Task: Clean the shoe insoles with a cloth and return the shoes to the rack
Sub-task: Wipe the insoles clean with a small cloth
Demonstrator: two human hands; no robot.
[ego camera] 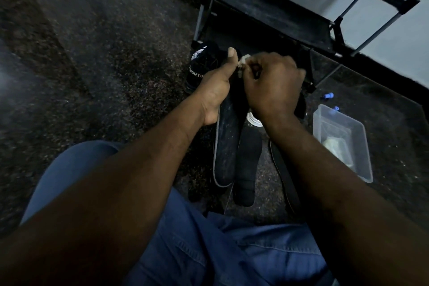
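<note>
Here, the left hand [218, 86] holds the upper end of a dark insole [226, 146], thumb straight along its edge, the insole's other end slanting down toward the floor [116, 53]. The right hand [274, 86], fingers curled tight, pinches a small white cloth [243, 60] against the insole's top, just beside that thumb. A second insole [247, 165] lies alongside, a third insole [283, 169] further right. A black shoe [199, 65] sits at the foot of the rack [267, 7]; a clear plastic tub [325, 118] stands to the right
</note>
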